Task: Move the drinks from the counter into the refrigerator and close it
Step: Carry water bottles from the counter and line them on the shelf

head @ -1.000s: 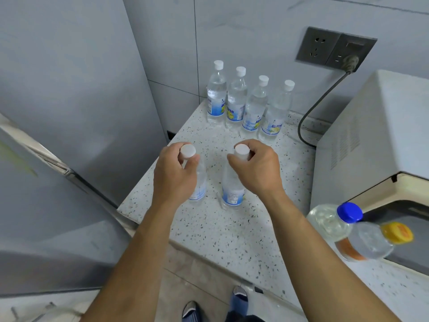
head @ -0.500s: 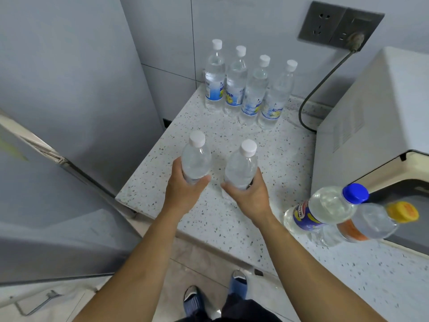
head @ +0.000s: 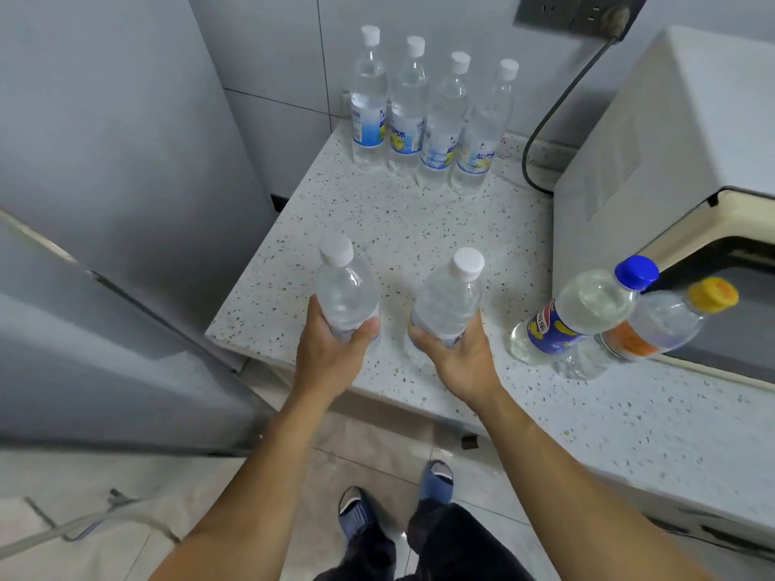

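The refrigerator (head: 105, 203) stood at the left with its door (head: 84, 362) swung open beside the counter (head: 419, 228). Four bottles (head: 427, 111) waited at the wall, two more (head: 608, 316) by the microwave (head: 671, 140). The left hand (head: 331, 354) gripped one bottle (head: 346, 291), the right hand (head: 461, 358) another (head: 446, 304), both low on the body. Carrying them upright and clear of the door edge seemed wise.

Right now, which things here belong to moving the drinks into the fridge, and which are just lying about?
Belongs to the job:
left hand gripping a water bottle
right hand gripping a second water bottle
four water bottles by the wall
blue-capped bottle
orange-capped bottle
refrigerator

Just lying about:
microwave
power cord
wall socket
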A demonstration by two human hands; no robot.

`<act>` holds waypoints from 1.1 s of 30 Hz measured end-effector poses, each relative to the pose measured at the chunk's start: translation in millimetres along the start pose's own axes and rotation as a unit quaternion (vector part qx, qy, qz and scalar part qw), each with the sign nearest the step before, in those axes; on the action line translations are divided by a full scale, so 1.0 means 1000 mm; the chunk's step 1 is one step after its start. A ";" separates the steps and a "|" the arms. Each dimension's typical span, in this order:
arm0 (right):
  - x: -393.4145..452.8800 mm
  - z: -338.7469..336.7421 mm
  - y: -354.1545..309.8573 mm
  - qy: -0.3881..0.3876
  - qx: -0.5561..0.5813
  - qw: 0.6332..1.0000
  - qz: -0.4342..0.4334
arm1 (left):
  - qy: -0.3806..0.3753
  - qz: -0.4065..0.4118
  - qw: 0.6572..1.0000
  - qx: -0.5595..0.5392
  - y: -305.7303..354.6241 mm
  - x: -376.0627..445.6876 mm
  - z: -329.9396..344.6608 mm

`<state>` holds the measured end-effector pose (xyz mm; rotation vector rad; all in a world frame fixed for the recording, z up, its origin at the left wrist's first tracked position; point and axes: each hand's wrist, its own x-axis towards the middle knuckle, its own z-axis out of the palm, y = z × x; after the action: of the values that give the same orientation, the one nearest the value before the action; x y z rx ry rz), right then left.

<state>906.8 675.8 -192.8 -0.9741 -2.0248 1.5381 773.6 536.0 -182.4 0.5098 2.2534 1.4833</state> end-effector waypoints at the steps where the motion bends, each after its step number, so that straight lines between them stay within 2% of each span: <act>1: -0.005 -0.001 0.000 -0.001 0.002 1.000 -0.001 | -0.002 0.005 1.000 -0.003 -0.002 -0.006 -0.001; 5: -0.025 -0.008 0.000 -0.019 0.038 0.999 0.006 | 0.003 -0.031 0.995 -0.093 -0.023 -0.031 -0.004; 9: -0.054 -0.017 0.008 -0.027 0.149 0.983 0.106 | -0.013 -0.073 0.983 -0.169 -0.042 -0.073 -0.011; 13: -0.091 -0.031 0.022 -0.045 0.305 0.922 0.236 | -0.022 -0.146 0.955 -0.257 -0.047 -0.120 -0.011; 18: -0.132 -0.048 0.042 -0.105 0.384 0.856 0.330 | -0.001 -0.257 0.882 -0.395 -0.043 -0.183 -0.003; 24: -0.176 -0.036 0.057 -0.183 0.358 0.839 0.367 | 0.029 -0.325 0.814 -0.482 -0.057 -0.256 -0.004; 29: -0.205 -0.001 0.052 -0.272 0.302 0.831 0.380 | 0.012 -0.325 0.793 -0.515 -0.072 -0.299 -0.034; 33: -0.228 0.042 0.037 -0.346 0.239 0.829 0.369 | 0.071 -0.306 0.770 -0.556 -0.088 -0.327 -0.073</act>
<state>1040.5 484.8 -221.5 -1.1483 -1.4977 2.9986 1008.6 282.1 -197.3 -0.6536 1.0186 2.0838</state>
